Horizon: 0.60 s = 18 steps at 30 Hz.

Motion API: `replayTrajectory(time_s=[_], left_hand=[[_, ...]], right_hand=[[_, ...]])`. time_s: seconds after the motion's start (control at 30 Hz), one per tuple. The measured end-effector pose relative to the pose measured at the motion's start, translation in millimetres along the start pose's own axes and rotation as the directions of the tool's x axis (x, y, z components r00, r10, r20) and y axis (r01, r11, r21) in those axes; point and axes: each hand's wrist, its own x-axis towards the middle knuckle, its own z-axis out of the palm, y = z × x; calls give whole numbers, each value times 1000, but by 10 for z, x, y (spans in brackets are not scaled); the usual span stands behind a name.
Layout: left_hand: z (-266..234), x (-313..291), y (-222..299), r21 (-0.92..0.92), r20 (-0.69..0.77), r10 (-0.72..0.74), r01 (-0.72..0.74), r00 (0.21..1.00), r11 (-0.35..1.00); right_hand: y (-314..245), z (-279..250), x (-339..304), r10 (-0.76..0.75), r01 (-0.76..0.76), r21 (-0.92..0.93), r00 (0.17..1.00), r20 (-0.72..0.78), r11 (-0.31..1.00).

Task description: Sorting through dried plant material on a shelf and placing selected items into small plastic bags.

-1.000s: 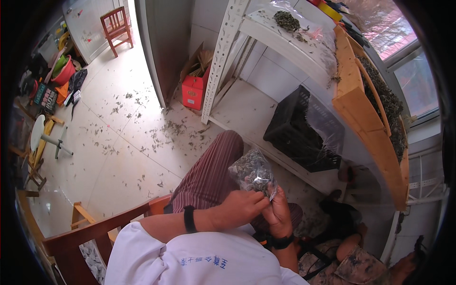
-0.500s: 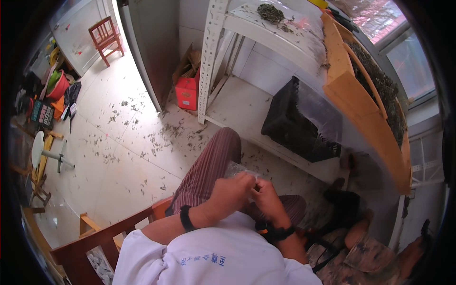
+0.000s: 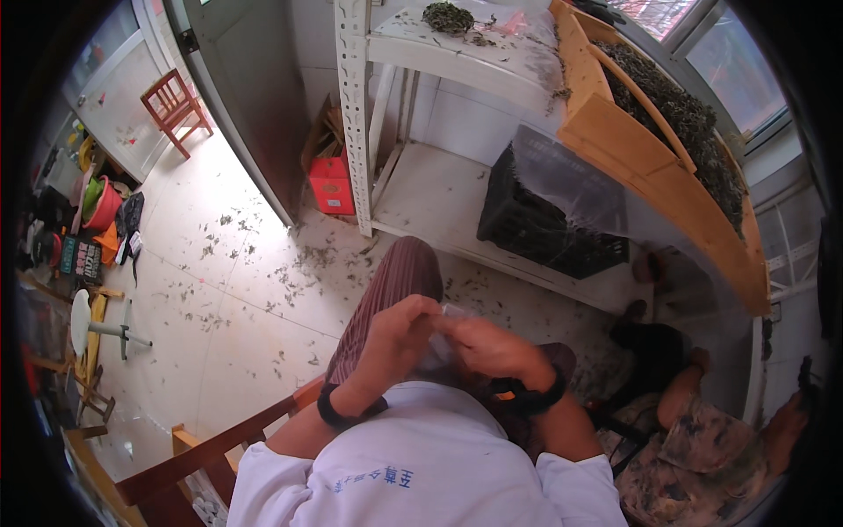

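Note:
Above my lap, my left hand point(image 3: 397, 338) and my right hand point(image 3: 493, 349) meet with their fingers closed. Pinched between them is a thin clear plastic bag point(image 3: 453, 311). A bit of it pokes up over the fingertips, and more of it seems to hang below. Whatever the bag holds is blurred and hidden by my hands. Both wrists carry black bands. My striped trouser knee point(image 3: 413, 263) rises just beyond the hands.
Ahead stands a white metal shelf point(image 3: 457, 57) with dried leaves point(image 3: 448, 17) on top and a black crate point(image 3: 527, 233) below. An orange wooden tray point(image 3: 606, 132) of dark leaves juts out at right. Another person's camouflage-clothed leg point(image 3: 702, 448) is close on my right. Leaf scraps litter the floor.
My hands have shifted slightly left, and the right wrist has turned so its back faces up more. The bag now shows between the fingertips. My view has swung a little to the right.

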Motion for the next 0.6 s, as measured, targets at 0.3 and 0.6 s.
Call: replayTrajectory(time_s=[0.3,0.6], left_hand=[[-207,118,86,-117,-21,-95,92,995,989],[-296,171,59,-158,-73,-33,21,997,987]], right_hand=[[-39,-83,-85,-288,294,34,950,-122,955],[86,220,142,-387,337,-200,864,-323,920]])
